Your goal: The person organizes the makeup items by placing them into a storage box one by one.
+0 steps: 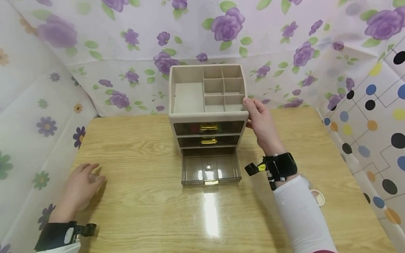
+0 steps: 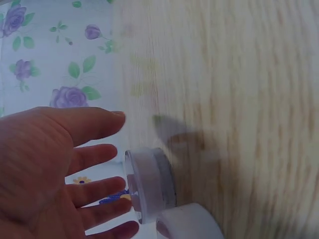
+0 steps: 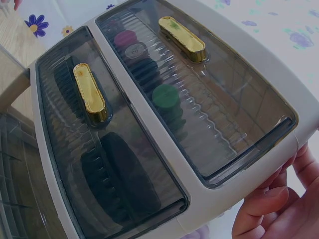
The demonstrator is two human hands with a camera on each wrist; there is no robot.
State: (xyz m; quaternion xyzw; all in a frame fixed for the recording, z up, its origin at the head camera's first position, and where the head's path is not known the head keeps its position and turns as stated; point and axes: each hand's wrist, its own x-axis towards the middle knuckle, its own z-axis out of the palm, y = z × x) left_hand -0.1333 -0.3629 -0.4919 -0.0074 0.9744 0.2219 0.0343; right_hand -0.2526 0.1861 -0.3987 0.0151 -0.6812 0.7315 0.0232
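A beige desktop drawer organizer [image 1: 208,115] stands at the table's back, its top divided into compartments. My right hand [image 1: 262,124] grips its right side, thumb at the top front corner and fingers bent against the side wall. The clear bottom drawer [image 1: 210,167] is pulled out, while the two dark drawers above sit closed, each with a gold handle [image 3: 89,92]. On the left, my left hand [image 1: 82,188] is held over the table with its fingers extended. Beside those fingertips, a clear-walled round jar [image 2: 149,184] and a white round piece [image 2: 192,224] show in the left wrist view.
Through the upper drawer front, bottles with coloured caps [image 3: 166,96] are visible; a dark oval thing [image 3: 119,174] lies in the drawer below. A small round compact [image 1: 319,197] is partly hidden by my right sleeve. Flower-patterned cloth [image 1: 127,80] hangs behind the table [image 1: 141,210].
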